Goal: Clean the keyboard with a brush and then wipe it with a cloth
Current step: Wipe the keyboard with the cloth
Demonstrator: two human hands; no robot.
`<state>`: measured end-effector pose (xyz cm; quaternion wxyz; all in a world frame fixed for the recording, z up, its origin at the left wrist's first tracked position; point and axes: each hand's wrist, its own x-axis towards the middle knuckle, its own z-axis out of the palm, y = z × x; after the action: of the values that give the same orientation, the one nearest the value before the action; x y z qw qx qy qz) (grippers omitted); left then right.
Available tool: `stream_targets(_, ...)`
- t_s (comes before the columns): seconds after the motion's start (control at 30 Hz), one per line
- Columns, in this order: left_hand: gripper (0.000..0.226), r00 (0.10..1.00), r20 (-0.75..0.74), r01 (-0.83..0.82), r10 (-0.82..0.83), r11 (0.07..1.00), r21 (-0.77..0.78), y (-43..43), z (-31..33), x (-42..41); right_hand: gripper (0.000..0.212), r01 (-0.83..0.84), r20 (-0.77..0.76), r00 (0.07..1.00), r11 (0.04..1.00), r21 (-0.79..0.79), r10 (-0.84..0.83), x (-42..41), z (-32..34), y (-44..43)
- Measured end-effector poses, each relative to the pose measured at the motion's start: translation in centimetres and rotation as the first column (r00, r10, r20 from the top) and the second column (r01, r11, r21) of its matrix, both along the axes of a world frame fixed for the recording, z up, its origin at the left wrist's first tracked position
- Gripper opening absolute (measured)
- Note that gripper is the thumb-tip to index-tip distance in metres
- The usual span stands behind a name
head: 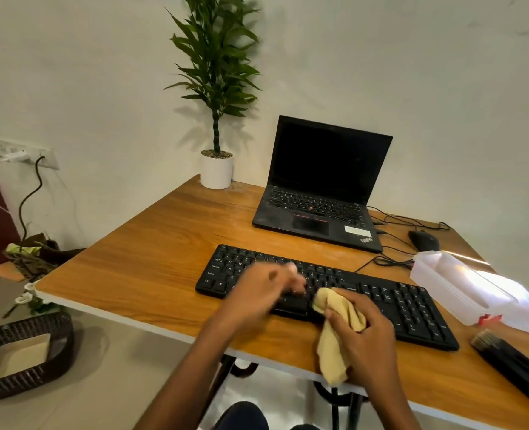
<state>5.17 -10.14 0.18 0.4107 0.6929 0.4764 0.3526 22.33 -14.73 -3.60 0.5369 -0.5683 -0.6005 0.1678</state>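
Note:
A black keyboard (405, 302) lies across the wooden desk (151, 262) in front of me. My right hand (362, 330) grips a bunched yellow cloth (337, 333), whose upper end touches the keyboard's front middle and whose tail hangs over the desk edge. My left hand (266, 293) hovers blurred over the keyboard's left-middle keys, fingers loosely bent, holding nothing that I can see. A black-handled brush (511, 361) lies on the desk at the right, bristles toward the keyboard.
An open black laptop (322, 187) stands behind the keyboard, a black mouse (424, 240) and cables to its right. A clear plastic box (474, 290) sits right of the keyboard. A potted plant (216, 169) occupies the far corner. A dark wicker basket (24, 355) rests on the floor.

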Motion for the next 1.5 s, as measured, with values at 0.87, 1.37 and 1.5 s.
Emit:
stream_targets(0.87,0.069,0.691,-0.722,0.168,-0.039,0.980,0.108,13.6,-3.5,0.0,0.030,-0.141,0.718,0.694,0.987,0.079,0.042,-8.2,-2.1,3.2)
stream_targets(1.37,0.108,0.427,-0.830,0.435,-0.359,0.886,-0.160,10.0,-0.3,3.6,0.034,0.546,0.424,0.778,0.833,-0.093,-0.463,10.8,1.2,-0.1)
stream_targets(1.5,0.118,0.327,-0.893,0.441,-0.310,0.886,-0.146,10.0,-0.3,4.8,0.033,0.602,0.523,0.726,0.780,-0.169,-0.447,10.0,1.7,1.1)
